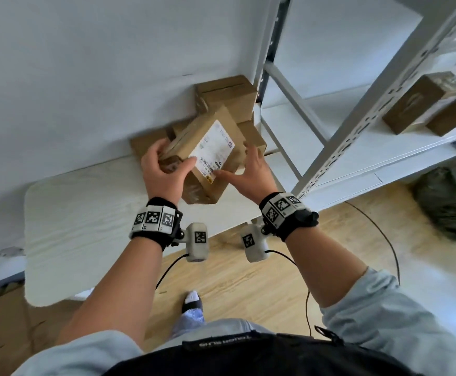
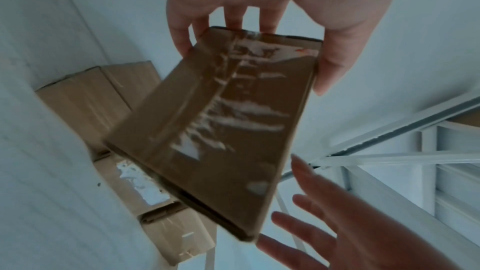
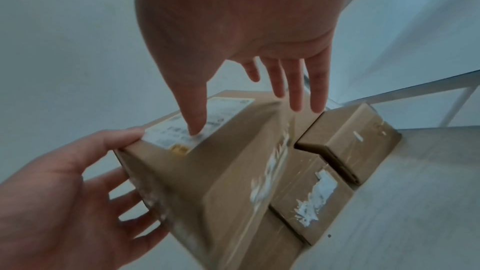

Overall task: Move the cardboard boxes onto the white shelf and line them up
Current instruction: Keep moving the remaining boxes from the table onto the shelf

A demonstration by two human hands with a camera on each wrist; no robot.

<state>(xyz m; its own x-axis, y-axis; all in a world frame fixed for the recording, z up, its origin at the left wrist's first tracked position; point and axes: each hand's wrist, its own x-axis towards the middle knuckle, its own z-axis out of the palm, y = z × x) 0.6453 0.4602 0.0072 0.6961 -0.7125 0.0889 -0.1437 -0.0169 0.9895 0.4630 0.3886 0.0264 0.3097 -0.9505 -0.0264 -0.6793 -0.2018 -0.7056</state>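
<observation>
While the white shelf [image 1: 362, 158] fills the right of the head view, its slotted upright [image 1: 384, 96] and slanted braces rise between the person and the shelf boards, and two cardboard boxes on the shelf [image 1: 433, 104] already sit touching each other at the far right. Left of it, a white bench [image 1: 85, 221] against the wall carries the pile of cardboard boxes [image 1: 226, 93] at its far corner, tight to the shelf frame. Bare bench top lies open toward the person, and wooden floor [image 1: 235, 289] opens below the hands toward the shelf.

The labelled box [image 1: 205, 156] is lifted and tilted above the pile, a white shipping label on its upper face. The left hand [image 1: 164, 169] has its grip closed around the near left corner: thumb on the label edge, fingers curled over the far side. The right hand [image 1: 248, 172] is spread with straight fingers, thumb tip touching the label; whether the fingers touch the box's right side, I cannot tell. In the right wrist view, smaller boxes [image 3: 345, 141] lie just beside and beneath the lifted one. A dark green bundle [image 1: 449, 202] lies on the floor under the shelf.
</observation>
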